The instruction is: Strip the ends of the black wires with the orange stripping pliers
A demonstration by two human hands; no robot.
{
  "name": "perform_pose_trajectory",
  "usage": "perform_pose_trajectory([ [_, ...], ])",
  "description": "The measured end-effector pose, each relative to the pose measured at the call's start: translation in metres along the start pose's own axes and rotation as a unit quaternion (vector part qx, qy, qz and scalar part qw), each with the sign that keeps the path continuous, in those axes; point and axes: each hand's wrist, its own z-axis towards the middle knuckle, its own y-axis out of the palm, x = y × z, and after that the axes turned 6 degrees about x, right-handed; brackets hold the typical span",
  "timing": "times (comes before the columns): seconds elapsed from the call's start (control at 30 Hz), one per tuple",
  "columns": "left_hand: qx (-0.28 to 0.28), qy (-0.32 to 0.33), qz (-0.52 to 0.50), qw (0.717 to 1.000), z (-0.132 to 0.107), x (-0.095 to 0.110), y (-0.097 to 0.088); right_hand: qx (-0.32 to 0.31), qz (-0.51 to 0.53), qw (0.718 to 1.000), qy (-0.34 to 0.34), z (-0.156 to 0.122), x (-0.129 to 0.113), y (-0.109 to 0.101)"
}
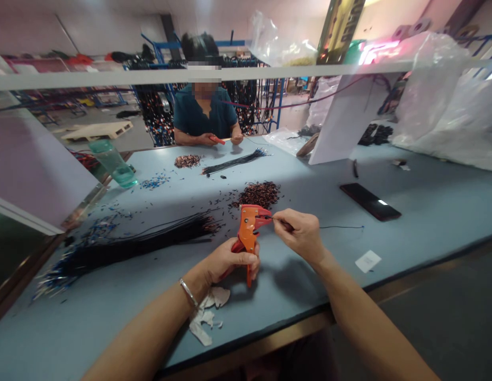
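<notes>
My left hand [240, 256] is wrapped round the handles of an orange and red wire stripper [249, 222], held upright above the table. In my right hand [299, 233] a thin black wire [339, 227] is pinched. One end of it reaches the stripper's jaws; whether they grip it I cannot tell. Its other end trails out to the right and has a small blue tip. Just behind the stripper lies a heap of short dark and copper-coloured offcuts [259, 194]. A thick bundle of black wires [138, 246] with blue ends rests to the left.
Across the table [277, 323] a co-worker [206, 116] holds a red tool. A smaller wire bundle [233, 161], a green bottle [114, 164], a phone [370, 201], a white paper square [368, 261] and crumpled tissue [204, 320] lie about. A white bar [110, 78] spans overhead.
</notes>
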Motion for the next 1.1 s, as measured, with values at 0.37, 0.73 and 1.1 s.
perform_pose_trajectory([
  [0.37,0.015,0.011,0.037,0.999,0.0021,-0.0031,0.0016,0.002,-0.016,1.000,-0.017,-0.0007,0.0005,0.0001],
  [0.73,0.050,0.012,0.040,0.998,0.0014,-0.0068,0.0036,0.009,-0.050,0.998,-0.043,-0.0024,-0.0051,0.0012],
  [1.1,0.057,0.023,0.011,0.998,0.0025,-0.0048,0.0048,0.002,-0.017,1.000,0.000,-0.0065,0.0010,0.0083],
])
